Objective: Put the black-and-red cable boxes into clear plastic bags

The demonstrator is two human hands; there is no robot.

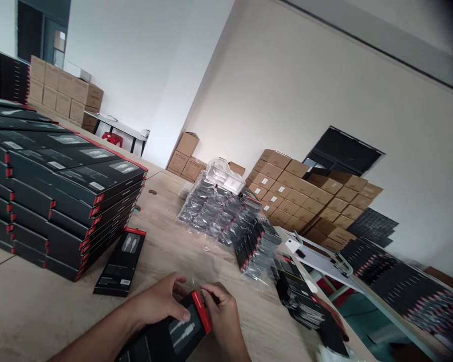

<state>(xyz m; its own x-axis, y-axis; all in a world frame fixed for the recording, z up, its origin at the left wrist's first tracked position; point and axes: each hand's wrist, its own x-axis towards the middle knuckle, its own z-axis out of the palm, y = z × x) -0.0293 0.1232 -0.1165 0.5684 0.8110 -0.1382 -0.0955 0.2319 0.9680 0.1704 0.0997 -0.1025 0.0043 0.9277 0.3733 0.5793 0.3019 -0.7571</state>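
My left hand [160,304] is closed around a black cable box [184,329], its thumb lying on the printed picture of white cable plugs. The box is tilted, with its red end pointing up and to the right. At that red end my right hand [222,311] pinches the edge with thumb and forefinger; the exact spot under the fingertips is partly hidden. Another black cable box [121,264] lies flat on the table just beyond my left hand. Clear plastic film [207,269] lies right behind my hands.
At left stands a tall stack of black cable boxes [68,201]. Plastic-wrapped packs [219,211] with a clear tray [224,176] on top lie farther back. Flattened black sleeves [300,296] are piled at right. Brown cartons [294,188] line the wall. The wooden table [162,251] runs beneath.
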